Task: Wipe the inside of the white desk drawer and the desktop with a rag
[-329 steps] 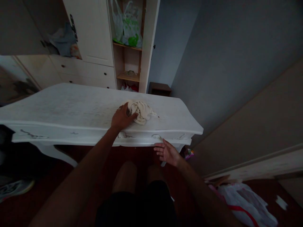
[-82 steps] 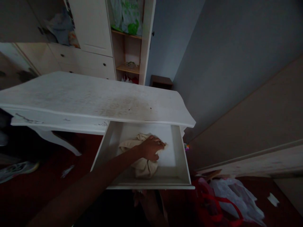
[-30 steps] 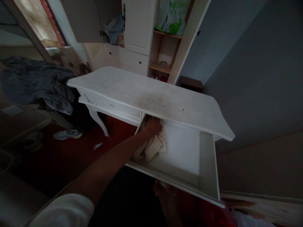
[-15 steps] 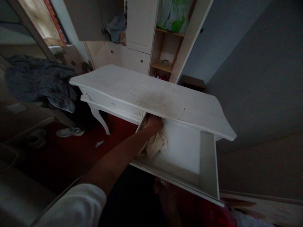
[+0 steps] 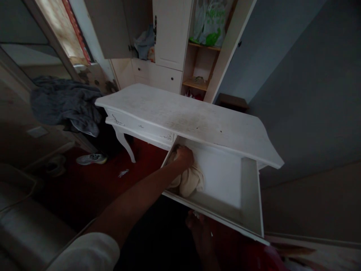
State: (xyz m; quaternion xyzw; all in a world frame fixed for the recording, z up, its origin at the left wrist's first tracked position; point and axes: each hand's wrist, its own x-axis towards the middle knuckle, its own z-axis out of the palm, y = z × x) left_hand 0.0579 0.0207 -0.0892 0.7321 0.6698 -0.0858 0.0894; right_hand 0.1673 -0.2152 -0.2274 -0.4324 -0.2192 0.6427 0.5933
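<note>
A white drawer [image 5: 252, 195] is pulled out from the white desk [image 5: 158, 99]. Inside it, at the left side, lies a crumpled beige cloth [image 5: 193, 180]. My left hand [image 5: 185, 156] reaches into the drawer and is closed on the cloth's upper part; its fingertips are hidden. Below the drawer's front edge, in dark shadow, my right hand [image 5: 199, 226] has its fingers bent around a small pale piece that looks like the drawer handle. The bottom of the drawer to the right of the cloth is bare white.
Grey clothing [image 5: 67, 105] hangs in a heap left of the desk. A shoe [image 5: 91, 159] and a paper scrap [image 5: 123, 173] lie on the red floor. Behind the desk stands a white cupboard [image 5: 170, 37] with a plastic bag [image 5: 213, 22] on a shelf. A grey wall rises at right.
My left hand has come slightly toward the drawer's front, and the cloth bunches nearer the front edge. The whole view has shifted a little. My right hand stays under the drawer front.
</note>
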